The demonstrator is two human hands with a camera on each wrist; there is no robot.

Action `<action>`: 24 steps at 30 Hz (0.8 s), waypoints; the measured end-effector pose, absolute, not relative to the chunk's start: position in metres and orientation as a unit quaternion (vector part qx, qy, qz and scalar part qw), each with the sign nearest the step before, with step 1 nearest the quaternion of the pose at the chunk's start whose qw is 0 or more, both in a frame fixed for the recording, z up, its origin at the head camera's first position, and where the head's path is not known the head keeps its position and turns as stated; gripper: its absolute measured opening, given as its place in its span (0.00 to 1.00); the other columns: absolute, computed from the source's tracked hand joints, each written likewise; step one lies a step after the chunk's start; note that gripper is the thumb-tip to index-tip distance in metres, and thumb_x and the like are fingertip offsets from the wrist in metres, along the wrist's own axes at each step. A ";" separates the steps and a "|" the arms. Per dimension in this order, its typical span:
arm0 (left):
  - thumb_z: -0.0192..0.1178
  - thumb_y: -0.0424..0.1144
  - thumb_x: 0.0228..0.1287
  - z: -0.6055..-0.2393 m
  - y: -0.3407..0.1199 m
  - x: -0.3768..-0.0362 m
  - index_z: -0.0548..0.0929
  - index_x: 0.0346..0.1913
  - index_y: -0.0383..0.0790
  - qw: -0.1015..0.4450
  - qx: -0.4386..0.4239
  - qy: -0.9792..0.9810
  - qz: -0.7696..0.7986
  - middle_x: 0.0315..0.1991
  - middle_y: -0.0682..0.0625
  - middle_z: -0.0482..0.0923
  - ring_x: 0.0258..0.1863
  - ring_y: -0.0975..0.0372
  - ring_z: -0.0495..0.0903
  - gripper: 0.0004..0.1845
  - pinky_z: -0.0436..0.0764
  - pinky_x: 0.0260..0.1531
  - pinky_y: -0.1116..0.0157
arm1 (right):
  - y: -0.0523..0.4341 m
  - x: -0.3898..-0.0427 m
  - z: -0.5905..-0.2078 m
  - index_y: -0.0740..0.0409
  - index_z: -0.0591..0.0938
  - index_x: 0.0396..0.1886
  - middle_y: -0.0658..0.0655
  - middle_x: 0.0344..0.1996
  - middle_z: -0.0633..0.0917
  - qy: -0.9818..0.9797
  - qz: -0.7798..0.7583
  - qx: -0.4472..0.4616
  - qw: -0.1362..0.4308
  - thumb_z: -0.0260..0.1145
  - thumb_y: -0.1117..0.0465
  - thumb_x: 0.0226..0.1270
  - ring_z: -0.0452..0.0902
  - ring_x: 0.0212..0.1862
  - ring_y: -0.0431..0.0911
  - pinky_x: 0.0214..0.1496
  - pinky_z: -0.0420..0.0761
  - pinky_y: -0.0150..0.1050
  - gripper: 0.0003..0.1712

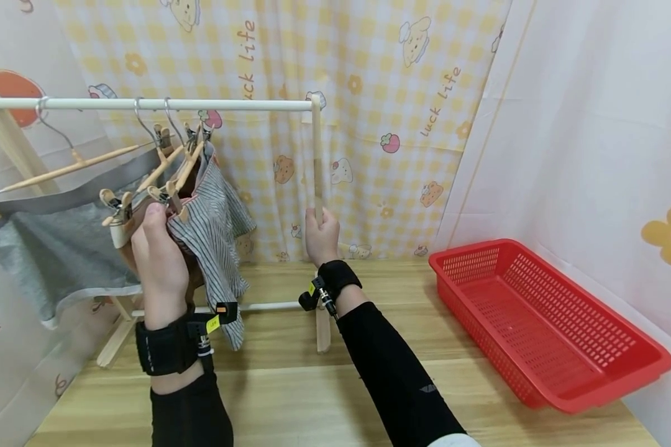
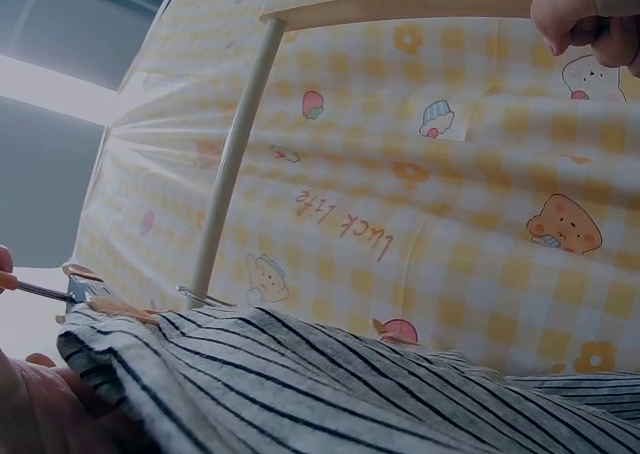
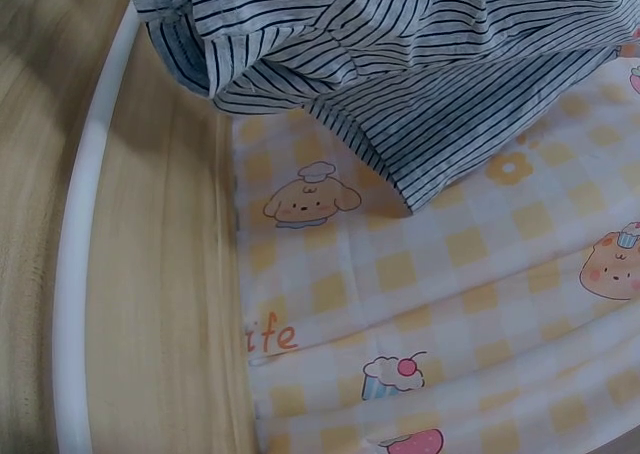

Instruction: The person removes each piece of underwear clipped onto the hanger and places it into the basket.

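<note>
Hanging at two o'clock from the nearer left hand [image 1: 164, 264], striped shorts [image 1: 209, 220] run lengthwise toward six. I cannot tell that grip's closure; the right hand [image 1: 322, 238] clasps the rack post [image 1: 317, 161].

You have a red basket [image 1: 517, 326] standing on the worktop [image 1: 458, 369]; beyond its left end hangs a yellow-checked curtain [image 1: 380, 202], and along its right side a white, flower-printed cloth [image 1: 593, 143].

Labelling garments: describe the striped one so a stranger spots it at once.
Left of the red basket stands a rack. On its top bar, find the rightmost hanger. The striped garment there has thin dark stripes, unlike the plain grey garment farther left.
</note>
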State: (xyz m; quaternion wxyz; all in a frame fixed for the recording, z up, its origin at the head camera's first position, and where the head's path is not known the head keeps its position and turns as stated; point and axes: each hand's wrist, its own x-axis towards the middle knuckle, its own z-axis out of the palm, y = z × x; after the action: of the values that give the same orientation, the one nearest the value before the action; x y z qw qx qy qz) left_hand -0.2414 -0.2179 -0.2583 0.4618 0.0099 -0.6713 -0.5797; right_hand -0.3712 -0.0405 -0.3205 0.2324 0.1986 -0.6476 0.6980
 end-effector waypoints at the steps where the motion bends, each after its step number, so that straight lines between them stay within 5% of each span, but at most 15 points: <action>1: 0.36 0.49 0.77 -0.258 -0.218 -0.242 0.59 0.23 0.40 0.463 0.005 -0.668 -0.583 0.21 0.50 0.51 0.20 0.59 0.51 0.23 0.53 0.31 0.66 | -0.041 -0.372 -0.321 0.52 0.57 0.14 0.42 0.08 0.56 -0.645 0.699 0.201 0.233 0.51 0.66 0.76 0.47 0.11 0.33 0.17 0.54 0.31 0.27; 11: 0.33 0.48 0.77 -0.252 -0.219 -0.241 0.64 0.25 0.43 0.418 0.018 -0.666 -0.618 0.25 0.50 0.56 0.24 0.60 0.57 0.21 0.58 0.34 0.67 | -0.042 -0.381 -0.323 0.52 0.57 0.14 0.42 0.08 0.54 -0.641 0.699 0.202 0.245 0.52 0.66 0.76 0.44 0.09 0.30 0.15 0.52 0.31 0.27; 19: 0.35 0.46 0.77 -0.254 -0.218 -0.242 0.82 0.36 0.38 0.416 0.000 -0.641 -0.646 0.35 0.47 0.79 0.28 0.60 0.72 0.25 0.67 0.34 0.67 | -0.042 -0.379 -0.322 0.52 0.57 0.14 0.42 0.09 0.55 -0.641 0.698 0.200 0.248 0.52 0.66 0.75 0.45 0.10 0.31 0.15 0.52 0.31 0.26; 24: 0.34 0.44 0.76 -0.255 -0.219 -0.243 0.79 0.34 0.41 0.436 -0.011 -0.647 -0.626 0.31 0.47 0.74 0.27 0.59 0.69 0.22 0.64 0.35 0.67 | -0.042 -0.378 -0.324 0.52 0.57 0.15 0.42 0.09 0.55 -0.642 0.698 0.203 0.244 0.52 0.66 0.76 0.45 0.10 0.31 0.16 0.53 0.31 0.26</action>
State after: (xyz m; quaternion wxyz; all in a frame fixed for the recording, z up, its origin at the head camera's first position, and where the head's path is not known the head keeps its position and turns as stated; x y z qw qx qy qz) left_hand -0.2427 -0.2186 -0.2553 0.4358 -0.0105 -0.6470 -0.6256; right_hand -0.3779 -0.0424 -0.3235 0.2438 0.2032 -0.6425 0.6975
